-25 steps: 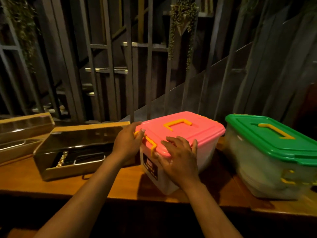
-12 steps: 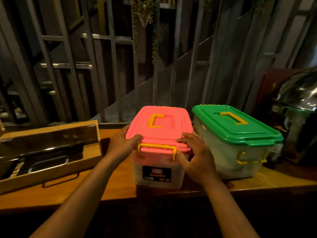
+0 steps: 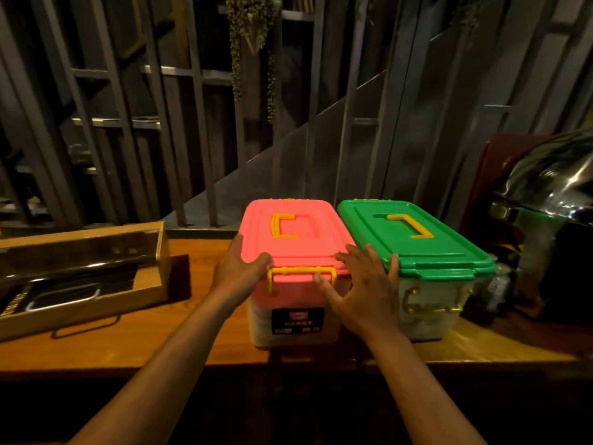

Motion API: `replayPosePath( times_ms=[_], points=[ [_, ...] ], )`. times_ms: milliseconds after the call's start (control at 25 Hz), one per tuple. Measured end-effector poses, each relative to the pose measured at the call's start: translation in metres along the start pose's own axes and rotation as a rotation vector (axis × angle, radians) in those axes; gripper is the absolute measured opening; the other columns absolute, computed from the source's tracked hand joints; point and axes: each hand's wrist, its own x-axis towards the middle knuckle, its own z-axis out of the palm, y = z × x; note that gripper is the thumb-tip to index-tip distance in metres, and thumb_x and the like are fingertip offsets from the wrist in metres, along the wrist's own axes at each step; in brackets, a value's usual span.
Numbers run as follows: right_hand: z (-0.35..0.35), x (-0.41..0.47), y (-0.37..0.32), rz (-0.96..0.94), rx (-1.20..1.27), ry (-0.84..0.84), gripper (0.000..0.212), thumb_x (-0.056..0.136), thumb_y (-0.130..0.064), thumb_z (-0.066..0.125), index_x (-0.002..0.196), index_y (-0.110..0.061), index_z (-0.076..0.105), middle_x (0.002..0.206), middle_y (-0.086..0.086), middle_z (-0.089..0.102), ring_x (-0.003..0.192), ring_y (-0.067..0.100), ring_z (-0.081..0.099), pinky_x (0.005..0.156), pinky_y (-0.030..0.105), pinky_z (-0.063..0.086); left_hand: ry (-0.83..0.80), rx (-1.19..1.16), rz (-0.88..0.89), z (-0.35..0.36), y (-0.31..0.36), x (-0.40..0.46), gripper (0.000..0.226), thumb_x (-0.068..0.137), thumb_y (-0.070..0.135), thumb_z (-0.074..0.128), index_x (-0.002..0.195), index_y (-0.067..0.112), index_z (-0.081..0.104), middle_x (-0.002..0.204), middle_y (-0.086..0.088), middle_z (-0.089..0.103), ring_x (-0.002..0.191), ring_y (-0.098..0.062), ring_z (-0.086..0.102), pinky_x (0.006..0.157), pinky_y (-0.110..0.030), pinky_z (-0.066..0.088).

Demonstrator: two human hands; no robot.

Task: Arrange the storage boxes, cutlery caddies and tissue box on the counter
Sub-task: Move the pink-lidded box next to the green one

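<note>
A storage box with a pink lid (image 3: pixel 308 242) and yellow latches stands on the wooden counter (image 3: pixel 199 345), side by side with a green-lidded storage box (image 3: pixel 430 252) to its right; their lids touch. My left hand (image 3: pixel 239 273) clasps the pink box's front left corner, thumb on the lid. My right hand (image 3: pixel 361 293) rests with fingers spread over the seam between both boxes' front corners. A wooden cutlery caddy (image 3: pixel 96 311) with a clear cover lies at the left. No tissue box is in view.
A shiny steel chafing dish (image 3: pixel 552 187) stands at the far right, close to the green box. A slatted dark partition rises behind the counter. The counter's front edge runs just below the boxes.
The pink box has turned square and slid right until it sits against the green box. My right hand has opened and shifted onto the seam between the boxes.
</note>
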Motion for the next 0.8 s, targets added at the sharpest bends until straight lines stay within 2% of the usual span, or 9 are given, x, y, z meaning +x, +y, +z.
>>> replayPosePath(
  times_ms=[200,360,520,680,800],
  points=[
    [0.01,0.001,0.007,-0.001,-0.006,0.051,0.061,0.082,-0.076,0.037,0.117,-0.031,0.059,0.136,-0.004,0.055,0.134,0.027,0.042,0.116,0.056,0.01,0.016,0.012,0.01,0.003,0.003,-0.001,0.071,0.086,0.035,0.063,0.148,0.023,0.031,0.149,-0.006,0.042,0.131,-0.029,0.043,0.085,-0.033,0.035],
    [0.018,-0.002,0.007,-0.001,0.006,0.077,0.063,0.082,-0.077,0.031,0.117,-0.03,0.057,0.135,-0.006,0.055,0.127,0.02,0.048,0.117,0.055,0.006,0.021,0.027,0.011,0.004,0.002,-0.004,0.07,0.086,0.037,0.063,0.147,0.024,0.032,0.147,-0.005,0.044,0.129,-0.028,0.044,0.082,-0.033,0.035],
    [0.015,0.0,0.01,-0.009,0.0,0.078,0.06,0.083,-0.075,0.035,0.118,-0.031,0.055,0.135,-0.006,0.054,0.127,0.019,0.048,0.117,0.056,0.006,0.058,0.044,0.018,0.007,0.0,-0.004,0.07,0.086,0.044,0.061,0.147,0.025,0.032,0.145,-0.005,0.047,0.127,-0.029,0.047,0.08,-0.034,0.037],
    [0.014,-0.001,-0.001,0.018,0.027,0.076,0.055,0.081,-0.069,0.044,0.115,-0.029,0.06,0.132,-0.004,0.057,0.129,0.022,0.047,0.116,0.06,0.008,0.069,0.24,0.081,-0.001,-0.009,-0.011,0.07,0.089,0.059,0.05,0.147,0.023,0.033,0.146,-0.005,0.048,0.128,-0.031,0.049,0.092,-0.04,0.043],
    [0.014,-0.002,-0.027,0.012,0.092,0.092,0.048,0.083,-0.061,0.048,0.116,-0.03,0.062,0.133,-0.003,0.058,0.132,0.024,0.044,0.115,0.06,0.013,0.121,0.417,0.21,-0.023,-0.022,-0.027,0.062,0.089,0.062,0.048,0.138,0.025,0.047,0.134,-0.004,0.06,0.114,-0.029,0.059,0.085,-0.038,0.047]
  ],
)
